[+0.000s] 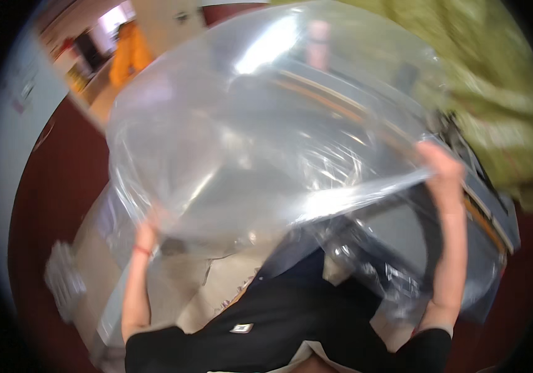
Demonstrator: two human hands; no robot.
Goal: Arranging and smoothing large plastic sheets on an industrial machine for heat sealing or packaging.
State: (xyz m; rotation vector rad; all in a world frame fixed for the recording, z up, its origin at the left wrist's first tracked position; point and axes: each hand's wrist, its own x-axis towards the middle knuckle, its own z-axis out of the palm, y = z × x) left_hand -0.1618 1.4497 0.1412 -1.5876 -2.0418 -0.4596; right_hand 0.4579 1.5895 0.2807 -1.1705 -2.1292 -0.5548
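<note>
Both hands raised: our right hand (438, 163) grips the edge of a large clear plastic bag (260, 124); our left hand (148, 231) sits behind the film, grip unclear. Bag billows overhead, spread between the 2 hands, above cardboard boxes (192, 292). Red floor (55, 199) at left; picture blurred.

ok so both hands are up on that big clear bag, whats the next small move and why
Probably lower the bag's open edge toward the cardboard box below. The left hand and the right hand each grip the edge of the clear plastic bag, which is ballooned with air and held up in front of the person. The box sits beneath it, partly draped in more plastic film.
</note>
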